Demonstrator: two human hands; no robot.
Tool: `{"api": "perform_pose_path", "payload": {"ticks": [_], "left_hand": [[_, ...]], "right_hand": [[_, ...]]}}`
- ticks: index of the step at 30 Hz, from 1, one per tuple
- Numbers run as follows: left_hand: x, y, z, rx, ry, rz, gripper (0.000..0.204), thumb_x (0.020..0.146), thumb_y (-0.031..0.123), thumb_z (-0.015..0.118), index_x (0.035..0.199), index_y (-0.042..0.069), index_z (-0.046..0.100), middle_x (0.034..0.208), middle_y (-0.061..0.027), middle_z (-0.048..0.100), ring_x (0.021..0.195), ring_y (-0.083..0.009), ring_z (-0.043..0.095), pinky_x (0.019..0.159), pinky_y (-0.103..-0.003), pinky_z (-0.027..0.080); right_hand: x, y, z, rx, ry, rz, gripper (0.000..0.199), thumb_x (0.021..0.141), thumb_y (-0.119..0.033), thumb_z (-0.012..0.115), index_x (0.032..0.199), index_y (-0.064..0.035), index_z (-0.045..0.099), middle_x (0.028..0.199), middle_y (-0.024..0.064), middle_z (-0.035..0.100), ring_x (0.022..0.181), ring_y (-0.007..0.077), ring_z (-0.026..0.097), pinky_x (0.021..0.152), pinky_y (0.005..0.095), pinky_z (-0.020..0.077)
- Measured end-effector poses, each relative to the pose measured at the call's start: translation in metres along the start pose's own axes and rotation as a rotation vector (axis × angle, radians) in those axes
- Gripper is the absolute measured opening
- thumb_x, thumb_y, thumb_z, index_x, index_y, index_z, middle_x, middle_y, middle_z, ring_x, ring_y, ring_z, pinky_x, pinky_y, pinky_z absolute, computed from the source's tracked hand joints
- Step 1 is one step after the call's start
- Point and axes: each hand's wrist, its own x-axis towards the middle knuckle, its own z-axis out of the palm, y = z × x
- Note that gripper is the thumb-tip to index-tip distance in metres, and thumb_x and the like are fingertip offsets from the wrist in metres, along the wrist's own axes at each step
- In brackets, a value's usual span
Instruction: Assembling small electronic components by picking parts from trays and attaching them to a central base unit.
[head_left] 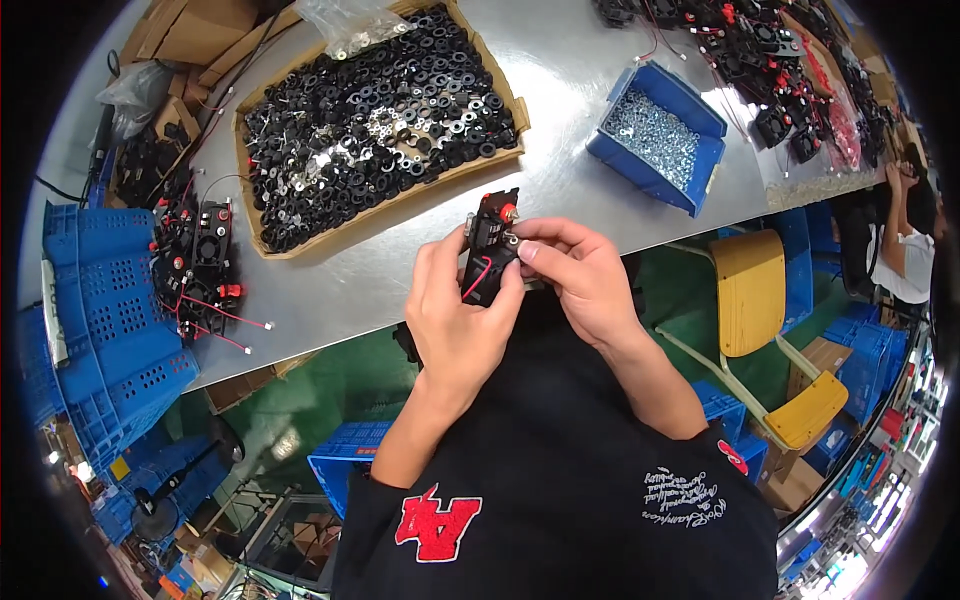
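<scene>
I saw L hand curled round a blk plastic part; R hand bent in, finger + thumb close, couldn't tell if holding.

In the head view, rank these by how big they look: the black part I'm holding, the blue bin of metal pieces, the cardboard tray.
1. Cardboard tray
2. Blue bin
3. Black part

There are two hands working, one left hand and one right hand, and one held black part. I see one cardboard tray with too many black rings to count, and one blue bin with too many shiny bits to count. There is one yellow chair and one other person.
</scene>
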Motion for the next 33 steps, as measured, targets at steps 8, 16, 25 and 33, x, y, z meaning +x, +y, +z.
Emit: {"api": "perform_pose_path", "payload": {"ticks": [8,16,25,33], "left_hand": [[0.002,-0.002,0.004,-0.024,-0.005,0.042,0.045,0.072,0.007,0.076,0.112,-0.004,0.059,0.092,-0.013,0.06,0.073,-0.0218,0.064,0.062,-0.03,0.052],[0.014,-0.006,-0.017,-0.879,-0.34,-0.614,0.043,0.082,0.009,0.066,0.121,-0.005,0.054,0.109,-0.0136,0.063,0.081,-0.0167,0.067,0.058,-0.025,0.058],[0.024,-0.022,-0.038,-1.253,-0.438,-0.687,0.055,0.08,0.02,0.067,0.124,-0.009,0.049,0.113,-0.0208,0.062,0.079,-0.022,0.07,0.049,-0.025,0.056],[0.021,-0.055,-0.06,-1.664,-0.439,-0.694,0.069,0.083,0.021,0.064,0.138,-0.007,0.034,0.132,-0.0289,0.046,0.082,-0.0308,0.068,0.048,-0.028,0.056]], "right_hand": [[0.01,-0.007,-0.005,-0.036,0.004,0.029,0.018,0.089,-0.006,0.064,0.106,0.0015,0.063,0.087,0.005,0.066,0.076,0.0095,0.063,0.071,0.0227,0.052],[-0.006,-0.017,0.002,-0.053,0.037,-0.109,0.018,0.092,-0.007,0.059,0.108,0.0012,0.063,0.085,0.0032,0.063,0.075,0.0093,0.06,0.069,0.0232,0.0489],[-0.012,-0.008,-0.011,-0.049,-0.024,-0.096,0.018,0.089,-0.004,0.063,0.106,0.002,0.062,0.092,0.007,0.065,0.082,0.0131,0.066,0.068,0.0236,0.0516],[-0.019,-0.002,-0.001,-0.505,0.04,-0.316,0.013,0.088,-0.003,0.063,0.101,0.0016,0.065,0.092,0.0083,0.068,0.083,0.0126,0.067,0.07,0.0245,0.0536]]}}
